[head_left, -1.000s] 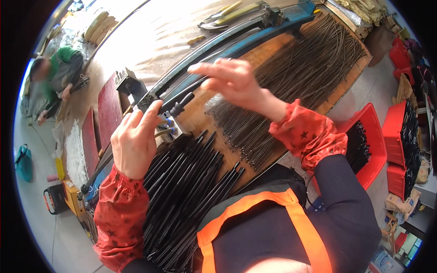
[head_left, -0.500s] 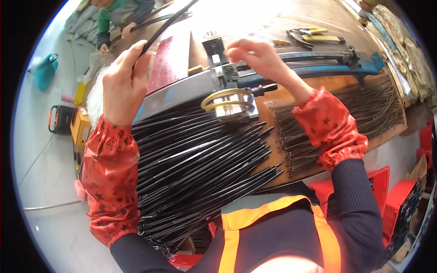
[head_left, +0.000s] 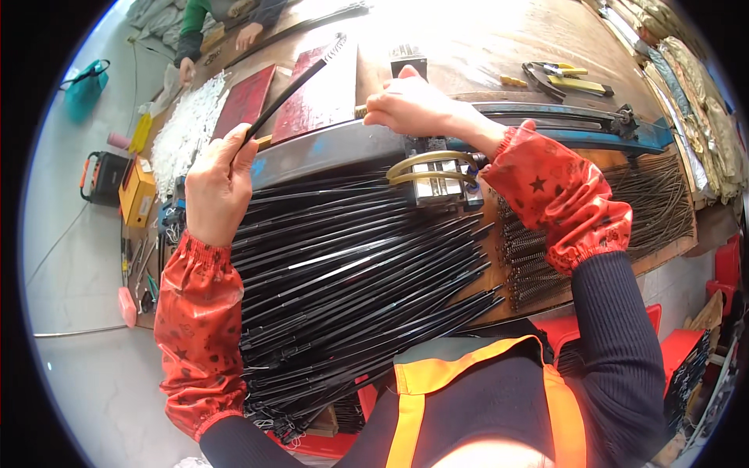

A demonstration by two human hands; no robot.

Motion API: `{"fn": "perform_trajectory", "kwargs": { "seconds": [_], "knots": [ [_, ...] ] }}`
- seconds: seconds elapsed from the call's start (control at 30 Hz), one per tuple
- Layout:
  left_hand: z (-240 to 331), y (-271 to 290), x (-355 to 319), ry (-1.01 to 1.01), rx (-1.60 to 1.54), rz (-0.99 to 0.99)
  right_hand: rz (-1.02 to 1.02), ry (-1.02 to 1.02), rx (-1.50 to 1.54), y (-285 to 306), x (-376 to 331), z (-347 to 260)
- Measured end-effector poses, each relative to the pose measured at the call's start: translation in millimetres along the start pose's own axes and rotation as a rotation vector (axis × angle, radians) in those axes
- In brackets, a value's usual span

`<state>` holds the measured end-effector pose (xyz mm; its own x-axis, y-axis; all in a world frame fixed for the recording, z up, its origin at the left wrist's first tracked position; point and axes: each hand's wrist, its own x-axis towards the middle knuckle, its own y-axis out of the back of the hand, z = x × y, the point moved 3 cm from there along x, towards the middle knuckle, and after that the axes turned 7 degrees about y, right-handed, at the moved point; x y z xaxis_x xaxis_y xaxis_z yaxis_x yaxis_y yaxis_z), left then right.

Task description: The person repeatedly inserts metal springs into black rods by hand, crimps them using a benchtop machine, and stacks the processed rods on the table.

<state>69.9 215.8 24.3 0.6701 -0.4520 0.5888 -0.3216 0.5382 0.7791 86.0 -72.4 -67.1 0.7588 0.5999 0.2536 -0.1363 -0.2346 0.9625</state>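
My left hand [head_left: 217, 191] is closed around the lower end of a thin black rod [head_left: 289, 92]. The rod slants up to the right and ends in a pale coiled tip [head_left: 336, 48]. My right hand [head_left: 409, 108] is curled with its fingers pressed together, above a long grey and blue metal rail [head_left: 316, 154]; whatever it might hold is hidden. Just below that hand sits a metal clamp block [head_left: 437, 186] with a looped yellow hose. Many similar black rods [head_left: 359, 261] lie side by side in front of me.
Rows of thin coil springs [head_left: 538, 261] lie at the right. Pliers [head_left: 544, 80] and a yellow cutter [head_left: 581, 84] rest beyond the rail. White pieces [head_left: 183, 144] are heaped at the left, near red boards [head_left: 243, 101]. A co-worker's hands [head_left: 248, 36] are at the far left.
The rod in my left hand has swung lower, bringing its coiled tip into sight. My right hand has shifted slightly left and lower. The whole view has turned a little.
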Motion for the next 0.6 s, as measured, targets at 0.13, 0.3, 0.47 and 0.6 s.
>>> {"fn": "perform_trajectory", "kwargs": {
  "seconds": [0.13, 0.3, 0.47, 0.6],
  "knots": [
    [-11.6, -8.2, 4.1, 0.042, 0.069, -0.101, 0.365, -0.071, -0.201, 7.5, -59.1, 42.0],
    [-19.2, -38.1, 4.5, 0.045, 0.106, -0.265, 0.378, -0.241, -0.469, 32.8, -220.1, 107.7],
    [27.8, -129.7, 23.0, -0.169, 0.147, -0.333, 0.330, -0.378, -0.485, 61.3, -278.3, 123.1],
    [50.0, -170.6, 40.1, -0.115, 0.066, -0.402, 0.414, -0.331, -0.506, 53.2, -310.9, 142.2]
  ]
}}
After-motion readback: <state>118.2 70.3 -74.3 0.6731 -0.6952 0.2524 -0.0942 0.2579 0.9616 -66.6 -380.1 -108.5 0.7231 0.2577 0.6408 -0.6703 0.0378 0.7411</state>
